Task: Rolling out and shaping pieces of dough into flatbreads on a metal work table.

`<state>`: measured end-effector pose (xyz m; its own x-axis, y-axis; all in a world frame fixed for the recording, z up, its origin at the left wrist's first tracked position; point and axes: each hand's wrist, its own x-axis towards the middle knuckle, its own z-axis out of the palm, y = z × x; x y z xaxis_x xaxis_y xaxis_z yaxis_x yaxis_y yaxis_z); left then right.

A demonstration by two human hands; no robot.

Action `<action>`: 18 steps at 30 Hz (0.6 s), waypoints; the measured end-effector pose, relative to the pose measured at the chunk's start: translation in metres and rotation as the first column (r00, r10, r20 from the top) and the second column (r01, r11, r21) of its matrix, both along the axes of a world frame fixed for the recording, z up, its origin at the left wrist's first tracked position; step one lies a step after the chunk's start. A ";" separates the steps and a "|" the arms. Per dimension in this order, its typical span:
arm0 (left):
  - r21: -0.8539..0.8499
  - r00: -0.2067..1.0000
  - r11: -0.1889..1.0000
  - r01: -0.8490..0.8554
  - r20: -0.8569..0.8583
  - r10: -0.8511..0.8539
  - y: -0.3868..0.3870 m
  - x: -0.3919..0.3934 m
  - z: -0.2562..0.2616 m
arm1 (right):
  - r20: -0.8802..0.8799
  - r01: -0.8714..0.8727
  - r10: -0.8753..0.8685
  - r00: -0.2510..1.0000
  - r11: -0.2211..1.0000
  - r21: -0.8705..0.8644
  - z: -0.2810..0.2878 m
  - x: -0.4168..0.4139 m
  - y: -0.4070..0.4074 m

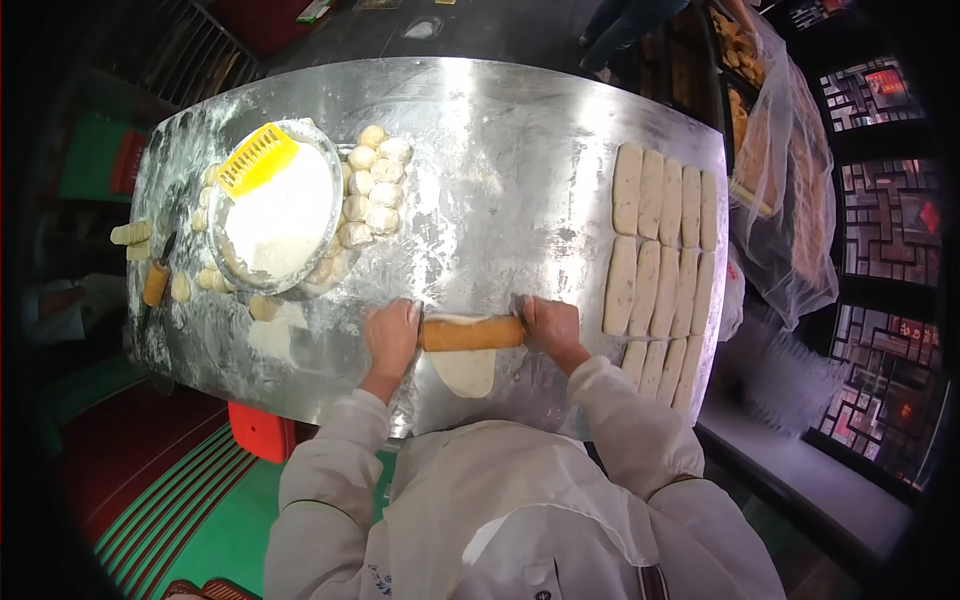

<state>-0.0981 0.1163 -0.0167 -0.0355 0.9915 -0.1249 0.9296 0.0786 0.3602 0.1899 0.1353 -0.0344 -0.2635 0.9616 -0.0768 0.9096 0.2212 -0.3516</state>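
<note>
A wooden rolling pin (472,334) lies across a flattened sheet of dough (463,373) on the metal worktable (510,240). My left hand (393,336) grips the pin's left handle, and my right hand (553,324) is closed around the right one. The dough shows mostly on the near side of the pin, with a thin strip beyond it. To the left, a round metal basin (339,225) holds white flour (281,210). On its rim and the flour rests a yellow toothed scraper (259,160).
Floured dough balls (386,171) cluster right of the basin. Long dough strips (643,285) lie in rows along the table's right side. A second rolling pin (156,282) is at the left edge. Plastic-covered baked goods (780,165) and a person's legs (630,30) are beyond the table.
</note>
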 end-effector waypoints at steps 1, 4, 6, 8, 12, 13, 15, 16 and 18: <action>0.007 1.000 1.000 -0.002 0.000 0.002 -0.009 0.004 0.008 | -0.073 0.030 -0.028 0.997 0.999 0.018 -0.004 0.005 -0.025; -0.015 0.948 0.991 -0.132 0.291 0.131 -0.016 0.019 0.019 | -0.111 -0.036 0.040 0.993 0.998 0.042 0.008 0.009 -0.062; 0.157 0.954 0.987 0.025 0.293 -0.071 -0.002 0.037 0.016 | -0.182 -0.069 0.090 0.979 0.991 0.119 0.015 0.006 -0.064; 0.160 0.939 0.979 0.128 0.299 -0.171 0.000 0.044 0.017 | -0.039 -0.080 0.078 0.996 0.996 -0.046 0.027 0.008 -0.057; 0.113 0.756 0.847 0.519 0.401 -0.517 -0.017 0.061 0.021 | 0.151 -0.098 0.136 0.979 0.967 -0.237 0.025 0.030 -0.061; 0.097 0.735 0.809 0.579 0.366 -0.570 -0.026 0.059 0.035 | 0.151 -0.151 0.189 0.970 0.961 -0.231 0.017 0.031 -0.060; -0.011 0.767 0.792 0.610 0.256 -0.588 -0.045 0.035 0.043 | 0.072 -0.193 0.252 0.965 0.869 -0.456 0.018 0.011 -0.042; 0.055 0.776 0.798 0.601 0.201 -0.598 -0.053 0.022 0.041 | 0.018 -0.160 0.192 0.981 0.862 -0.480 0.022 0.001 -0.036; 0.057 0.802 0.816 0.575 0.156 -0.576 -0.057 0.025 0.047 | 0.015 -0.242 0.267 0.963 0.893 -0.380 0.026 0.007 -0.034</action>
